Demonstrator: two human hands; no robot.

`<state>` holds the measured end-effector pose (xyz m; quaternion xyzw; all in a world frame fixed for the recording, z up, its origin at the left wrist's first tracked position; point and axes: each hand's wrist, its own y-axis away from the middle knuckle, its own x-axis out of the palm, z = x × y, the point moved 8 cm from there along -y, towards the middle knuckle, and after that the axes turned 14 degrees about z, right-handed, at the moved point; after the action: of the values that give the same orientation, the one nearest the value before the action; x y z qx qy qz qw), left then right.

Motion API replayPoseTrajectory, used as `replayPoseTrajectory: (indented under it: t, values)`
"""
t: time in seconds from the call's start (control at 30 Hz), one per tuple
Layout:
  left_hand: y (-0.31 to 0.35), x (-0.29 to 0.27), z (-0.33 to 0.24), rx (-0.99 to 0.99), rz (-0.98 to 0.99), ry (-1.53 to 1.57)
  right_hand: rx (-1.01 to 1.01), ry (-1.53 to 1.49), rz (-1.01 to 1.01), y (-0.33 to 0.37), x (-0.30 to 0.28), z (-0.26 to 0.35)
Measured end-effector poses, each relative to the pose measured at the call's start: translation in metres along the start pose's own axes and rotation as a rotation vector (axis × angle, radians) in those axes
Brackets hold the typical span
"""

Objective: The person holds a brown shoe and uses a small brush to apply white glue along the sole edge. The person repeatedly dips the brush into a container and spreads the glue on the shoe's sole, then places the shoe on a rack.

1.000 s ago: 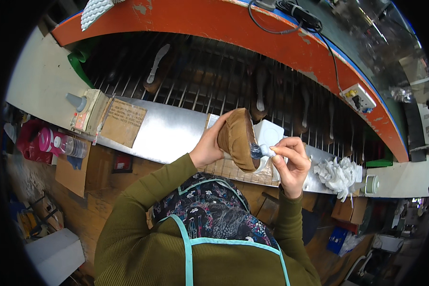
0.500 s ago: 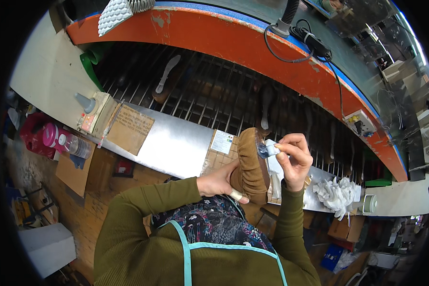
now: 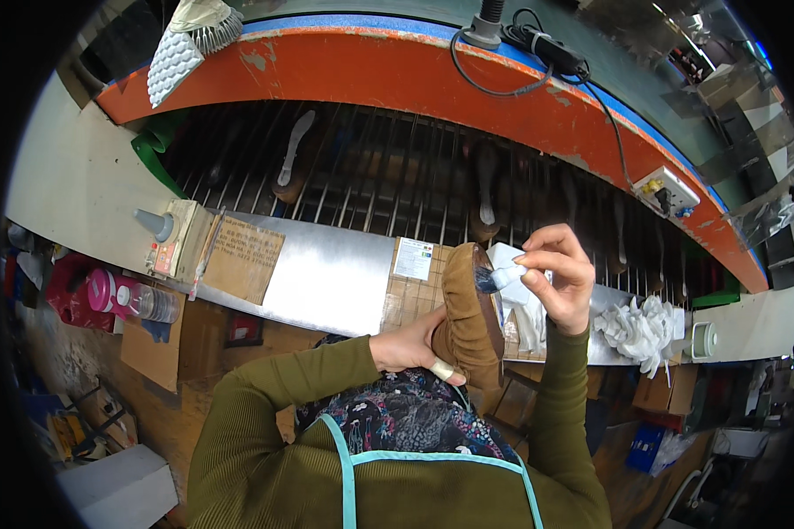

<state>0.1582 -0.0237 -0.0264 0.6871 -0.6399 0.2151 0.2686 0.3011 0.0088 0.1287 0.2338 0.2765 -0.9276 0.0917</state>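
Orange panelling [image 3: 370,66] with chipped paint arched across the far side of the workstation. Below it extended a rack of parallel metal rods [image 3: 370,167], bordered on the near side by a bright metal shelf [image 3: 331,273]. The seated worker wore a dark patterned apron [image 3: 406,414] with pale turquoise edging. On the left of the shelf lay a cardboard sheet [image 3: 243,260], beside a box-like unit [image 3: 176,238] bearing a grey cone. A crumpled white bundle [image 3: 640,331] rested at the right. A brown gathered piece [image 3: 463,309], shoe-like in shape, was held up above the near edge of the shelf, right of centre, its dark face turned right. The left hand [image 3: 415,344] grasped it from the left; a pale wrap [image 3: 443,368] circled one digit. The right hand [image 3: 560,273] pinched a small white-handled brush [image 3: 505,278] between thumb and fingers, its dark bristles meeting the dark face of the piece.
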Motion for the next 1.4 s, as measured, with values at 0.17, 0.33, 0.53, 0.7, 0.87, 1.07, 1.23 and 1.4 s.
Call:
replayPoseTrajectory:
  t: [0.17,0.33,0.53,0.7,0.87,1.07,1.23,1.4]
  values:
    - [0.005,0.007,0.000,-0.058,0.003,0.029,-0.001,0.058,0.078,0.008,-0.003,0.007]
    - [0.014,0.003,0.007,-0.084,-0.057,0.079,0.202,-0.172,-0.026,0.069,-0.006,-0.036]
    - [0.069,-0.035,-0.002,0.291,-0.246,0.130,0.871,-0.044,-0.354,0.248,0.032,-0.123]
    - [0.101,-0.069,-0.032,0.777,0.255,0.285,1.082,0.693,-0.280,0.254,0.054,-0.110]
    - [0.085,-0.011,-0.093,0.841,0.203,0.233,0.900,0.939,-0.288,0.247,0.066,-0.125]
    - [0.080,-0.026,-0.073,0.668,0.212,0.428,0.905,0.965,-0.126,0.242,0.071,-0.133]
    - [0.087,-0.046,-0.058,0.706,-0.088,0.351,1.202,0.437,-0.161,0.290,0.060,-0.170]
    - [0.080,-0.063,-0.035,0.569,-0.484,0.168,1.036,-0.406,-0.355,0.279,0.071,-0.160]
